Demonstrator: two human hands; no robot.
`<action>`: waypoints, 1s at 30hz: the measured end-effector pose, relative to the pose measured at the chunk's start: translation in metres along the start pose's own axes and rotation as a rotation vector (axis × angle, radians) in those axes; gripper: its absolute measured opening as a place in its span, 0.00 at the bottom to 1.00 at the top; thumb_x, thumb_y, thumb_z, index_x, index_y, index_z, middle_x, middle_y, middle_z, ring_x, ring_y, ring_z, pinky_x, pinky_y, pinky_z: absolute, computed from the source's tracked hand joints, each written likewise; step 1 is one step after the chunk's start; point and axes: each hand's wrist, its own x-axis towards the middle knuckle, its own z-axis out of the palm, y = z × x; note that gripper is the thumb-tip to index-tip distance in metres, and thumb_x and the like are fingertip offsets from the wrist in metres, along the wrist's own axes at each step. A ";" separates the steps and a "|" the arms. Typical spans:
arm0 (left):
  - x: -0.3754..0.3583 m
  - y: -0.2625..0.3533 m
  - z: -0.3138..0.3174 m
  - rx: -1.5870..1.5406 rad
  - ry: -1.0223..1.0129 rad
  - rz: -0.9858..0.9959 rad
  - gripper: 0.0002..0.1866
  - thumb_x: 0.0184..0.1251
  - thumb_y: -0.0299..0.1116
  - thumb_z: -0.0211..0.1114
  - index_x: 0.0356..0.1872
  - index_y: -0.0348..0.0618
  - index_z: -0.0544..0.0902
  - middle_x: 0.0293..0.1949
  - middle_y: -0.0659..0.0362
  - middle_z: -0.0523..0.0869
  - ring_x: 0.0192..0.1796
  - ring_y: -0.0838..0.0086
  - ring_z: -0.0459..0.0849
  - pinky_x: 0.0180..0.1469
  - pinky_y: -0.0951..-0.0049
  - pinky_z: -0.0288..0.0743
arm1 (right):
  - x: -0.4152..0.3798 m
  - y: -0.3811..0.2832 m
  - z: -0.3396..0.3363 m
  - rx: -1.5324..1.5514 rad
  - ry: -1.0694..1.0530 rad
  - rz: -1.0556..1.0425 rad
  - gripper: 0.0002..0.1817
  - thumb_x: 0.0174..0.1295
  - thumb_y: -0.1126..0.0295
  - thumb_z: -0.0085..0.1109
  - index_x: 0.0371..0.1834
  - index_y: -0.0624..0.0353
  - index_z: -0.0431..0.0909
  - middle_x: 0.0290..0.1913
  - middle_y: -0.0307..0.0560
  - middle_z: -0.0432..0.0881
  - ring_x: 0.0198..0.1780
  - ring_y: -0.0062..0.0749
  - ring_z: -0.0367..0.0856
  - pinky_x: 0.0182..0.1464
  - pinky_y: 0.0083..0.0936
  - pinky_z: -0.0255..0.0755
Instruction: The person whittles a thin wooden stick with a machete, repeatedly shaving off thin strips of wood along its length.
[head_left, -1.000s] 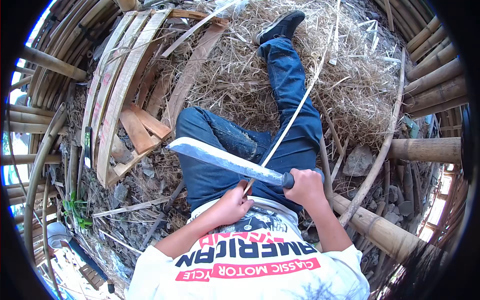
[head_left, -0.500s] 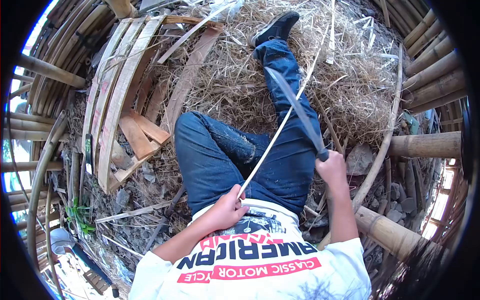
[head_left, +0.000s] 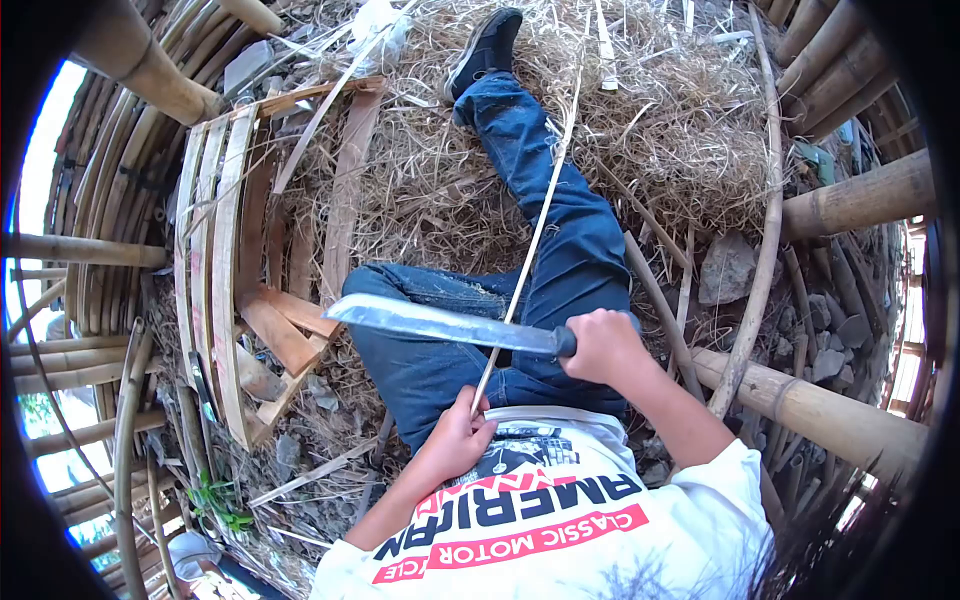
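My left hand (head_left: 458, 437) is closed near my waist around the lower end of a long, thin bamboo strip (head_left: 546, 208). The strip slants up and away over my lap and along my outstretched leg (head_left: 575, 235) to the straw. In my right hand (head_left: 604, 347) is the dark handle of a machete (head_left: 430, 322). Its broad blade points left across my thighs, crossing the strip just above my left hand. The tip reaches over my bent knee (head_left: 375, 350).
A slatted wooden crate (head_left: 225, 260) lies on its side at the left. Dry straw shavings (head_left: 680, 150) cover the ground ahead. Thick bamboo poles (head_left: 820, 400) and stones (head_left: 728, 268) are on my right. A plastic bag (head_left: 380, 30) lies at the far end.
My right hand has moved left and down, swinging the machete from pointing up and away to lying across my lap over the strip. My left hand still grips the strip; the view has shifted.
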 end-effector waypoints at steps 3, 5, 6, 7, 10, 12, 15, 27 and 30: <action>0.000 0.004 0.000 0.024 0.002 -0.016 0.13 0.64 0.22 0.64 0.42 0.38 0.67 0.22 0.67 0.68 0.24 0.84 0.66 0.27 0.79 0.62 | 0.005 0.013 -0.003 -0.024 0.041 0.033 0.12 0.43 0.59 0.65 0.22 0.56 0.83 0.26 0.56 0.84 0.33 0.51 0.85 0.40 0.42 0.80; 0.000 0.008 0.000 0.028 -0.003 -0.022 0.12 0.64 0.22 0.64 0.42 0.39 0.67 0.22 0.67 0.68 0.24 0.84 0.66 0.28 0.79 0.62 | 0.008 0.018 -0.002 -0.065 0.074 0.005 0.11 0.41 0.60 0.64 0.20 0.56 0.82 0.24 0.55 0.83 0.31 0.52 0.84 0.38 0.43 0.79; 0.000 0.009 -0.001 0.033 -0.008 -0.026 0.12 0.65 0.22 0.64 0.41 0.39 0.67 0.22 0.67 0.68 0.25 0.84 0.66 0.28 0.79 0.63 | 0.008 0.017 -0.004 -0.079 0.066 -0.005 0.11 0.41 0.61 0.64 0.19 0.56 0.81 0.24 0.56 0.83 0.30 0.52 0.84 0.38 0.43 0.79; 0.000 0.008 -0.001 0.033 -0.009 -0.028 0.12 0.65 0.22 0.64 0.41 0.39 0.67 0.22 0.67 0.68 0.25 0.84 0.66 0.28 0.79 0.63 | 0.009 0.019 -0.004 -0.078 0.065 -0.005 0.11 0.41 0.61 0.64 0.19 0.56 0.81 0.24 0.56 0.83 0.30 0.52 0.84 0.38 0.43 0.79; 0.000 0.002 -0.002 0.002 -0.008 0.000 0.12 0.65 0.22 0.64 0.41 0.39 0.67 0.23 0.67 0.67 0.25 0.85 0.65 0.28 0.79 0.62 | 0.012 0.021 -0.002 -0.099 0.112 0.006 0.11 0.41 0.60 0.65 0.22 0.57 0.83 0.25 0.55 0.84 0.31 0.50 0.85 0.39 0.40 0.80; -0.001 0.002 -0.002 -0.014 -0.011 -0.016 0.12 0.65 0.23 0.63 0.41 0.39 0.67 0.23 0.67 0.67 0.26 0.85 0.65 0.28 0.80 0.62 | 0.014 0.021 -0.003 -0.107 0.102 0.011 0.12 0.41 0.60 0.66 0.23 0.57 0.83 0.26 0.55 0.84 0.32 0.50 0.85 0.40 0.40 0.80; -0.002 0.002 -0.004 -0.017 -0.022 -0.034 0.12 0.65 0.23 0.64 0.40 0.39 0.67 0.24 0.66 0.67 0.26 0.85 0.65 0.29 0.80 0.62 | 0.016 0.024 -0.006 -0.158 0.122 -0.010 0.13 0.43 0.60 0.66 0.27 0.57 0.84 0.28 0.56 0.85 0.33 0.50 0.86 0.41 0.39 0.80; -0.004 -0.011 -0.008 -0.002 -0.074 0.033 0.15 0.65 0.27 0.67 0.40 0.40 0.66 0.21 0.65 0.66 0.24 0.83 0.63 0.26 0.77 0.59 | 0.045 0.058 -0.021 0.055 0.327 0.371 0.17 0.48 0.59 0.65 0.34 0.64 0.84 0.34 0.65 0.85 0.42 0.57 0.85 0.49 0.46 0.79; 0.001 -0.009 -0.009 -0.029 -0.068 -0.011 0.16 0.64 0.26 0.68 0.40 0.41 0.66 0.22 0.69 0.65 0.24 0.88 0.64 0.25 0.83 0.57 | 0.029 0.019 0.000 0.079 0.210 0.247 0.17 0.48 0.58 0.65 0.32 0.62 0.83 0.32 0.64 0.84 0.39 0.57 0.85 0.47 0.46 0.79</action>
